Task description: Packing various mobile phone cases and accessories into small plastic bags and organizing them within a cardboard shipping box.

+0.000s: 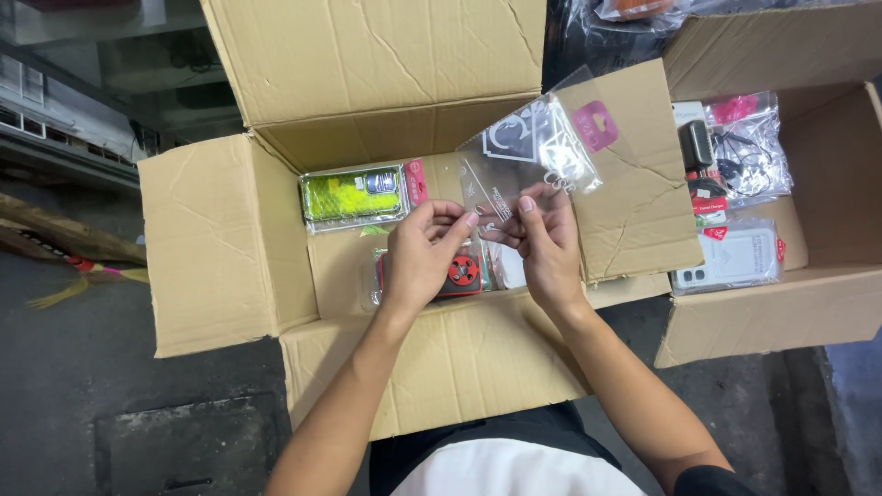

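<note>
status: mid-step, both hands working one item over the open cardboard box (220,248).

hands:
- left hand (424,257): fingers curled, thumb and forefinger pinching the lower edge of a clear plastic sleeve (533,152).
- right hand (544,243): thumb and fingers pinching the same lower edge, just beside the left. fingertips of both hands nearly touching.

item location: sleeve is held in the air above the box centre, tilted up and away from the person, pink hang tab (595,124) at the far end. sleeve looks flat; cannot tell if anything is inside it.

in the box:
- green phone case (354,195) in a packet, lying near the back wall.
- red and black phone case (462,274) lying under the hands, partly hidden by the left hand.

beside it: second box (827,303) to the right, holding more packets incl. a clear phone case (730,259) and a bag of black cables (749,156).

progress, judged: sleeve mouth appears to be getting worked at the pinch point; red/black case is outside the sleeve. only a few items lie in the main box, several more in the second one.
</note>
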